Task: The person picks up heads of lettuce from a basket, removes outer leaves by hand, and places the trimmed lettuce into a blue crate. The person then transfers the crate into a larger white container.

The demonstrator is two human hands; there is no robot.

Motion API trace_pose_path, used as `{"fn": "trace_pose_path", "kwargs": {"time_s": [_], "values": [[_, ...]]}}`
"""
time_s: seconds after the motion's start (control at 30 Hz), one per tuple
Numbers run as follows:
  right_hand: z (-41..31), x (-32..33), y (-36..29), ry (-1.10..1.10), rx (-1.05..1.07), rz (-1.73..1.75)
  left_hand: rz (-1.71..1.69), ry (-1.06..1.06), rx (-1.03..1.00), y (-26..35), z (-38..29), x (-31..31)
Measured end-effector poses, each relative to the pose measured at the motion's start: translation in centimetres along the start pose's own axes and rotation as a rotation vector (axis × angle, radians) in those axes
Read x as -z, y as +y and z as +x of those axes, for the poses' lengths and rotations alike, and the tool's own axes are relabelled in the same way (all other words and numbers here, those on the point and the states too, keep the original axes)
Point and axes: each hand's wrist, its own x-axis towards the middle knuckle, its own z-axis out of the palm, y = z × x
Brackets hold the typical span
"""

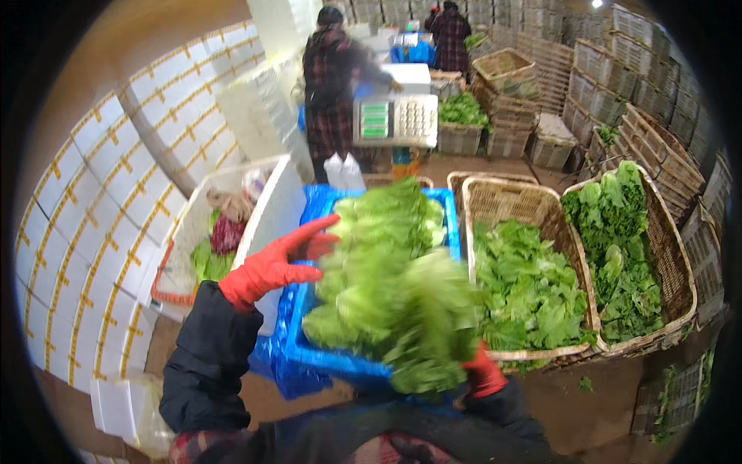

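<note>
Rows of green leaf lettuce [371, 290] fill a blue plastic crate [301, 330] in front of me. My right hand [486, 371], in a red rubber glove, grips a lettuce head [432, 319] at the crate's near right corner; the leaves are blurred and hide most of its fingers. My left hand [278, 264], gloved in red as well, is beside the lettuce at the crate's left side, fingers spread and holding nothing. Whether its fingertips touch the leaves I cannot tell. Blue plastic film [275, 362] hangs over the crate's left edge.
Two plastic baskets of loose lettuce [527, 290] and darker leafy greens [623, 261] stand at right. A white foam box [269, 209] with scraps sits left. A digital scale [396, 120] stands beyond the crate. Two people [330, 87] work farther back. White boxes [87, 243] line the left side.
</note>
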Motion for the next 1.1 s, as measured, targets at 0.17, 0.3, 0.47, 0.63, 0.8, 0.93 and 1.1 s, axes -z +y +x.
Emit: {"fn": "trace_pose_path", "kwargs": {"time_s": [0.17, 0.3, 0.47, 0.63, 0.8, 0.93, 1.1], "values": [[-8.4, 5.6, -5.8, 0.344, -0.107, -0.238, 0.459, 0.103, 0.046, -12.0, -3.1, -4.1], [-8.1, 3.2, -7.3, 0.259, -0.155, -0.378, 0.569, 0.270, -0.060, -19.7, -0.6, -8.0], [-1.3, -3.0, -6.0, -0.073, -0.039, -0.911, 0.576, 0.356, -0.127, -23.7, 3.6, -6.7], [6.8, -7.7, -0.2, -0.344, 0.082, -1.592, 0.670, 0.335, -0.080, -23.1, 6.3, -5.5], [8.6, -7.3, 4.3, -0.365, 0.071, -1.597, 0.464, 0.231, -0.063, -20.1, 3.0, -4.2], [7.3, -6.0, 4.9, -0.391, -0.005, -1.611, 0.598, 0.302, -0.111, -19.9, -0.1, -6.2], [8.6, -3.8, 7.0, -0.441, 0.066, -1.430, 0.528, 0.411, -0.156, -25.5, 0.2, -11.0]]}}
